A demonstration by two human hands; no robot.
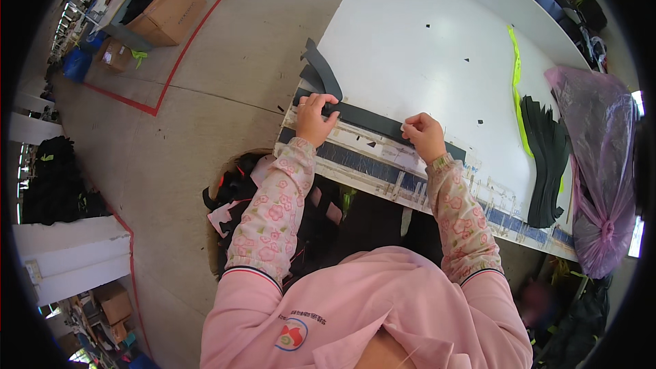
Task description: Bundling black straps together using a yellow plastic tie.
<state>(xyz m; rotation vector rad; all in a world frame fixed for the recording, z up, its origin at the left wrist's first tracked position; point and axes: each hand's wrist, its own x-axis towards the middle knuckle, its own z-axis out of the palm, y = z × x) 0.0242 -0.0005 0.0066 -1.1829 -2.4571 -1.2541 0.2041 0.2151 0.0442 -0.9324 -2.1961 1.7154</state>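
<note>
A long dark grey fabric strip (372, 120) lies along the near edge of the white table. At its left end my left hand (314, 121) has its fingers bent over the strip, gripping it against the tabletop; a small black bit at the fingertips is too small to name. Farther right on the same strip, my right hand (425, 138) is pinched closed. Something tiny and pale shows at those fingertips, but its kind is unclear. Beyond my left hand, loose grey strips (321, 72) curl over the table's left edge.
A bundle of black strips (545, 164) and a neon-yellow strip (517, 89) lie on the right of the white table (410, 61). A pink translucent plastic bag (598, 157) stands past them. Below the left edge is a box of black and pink scraps (239, 184).
</note>
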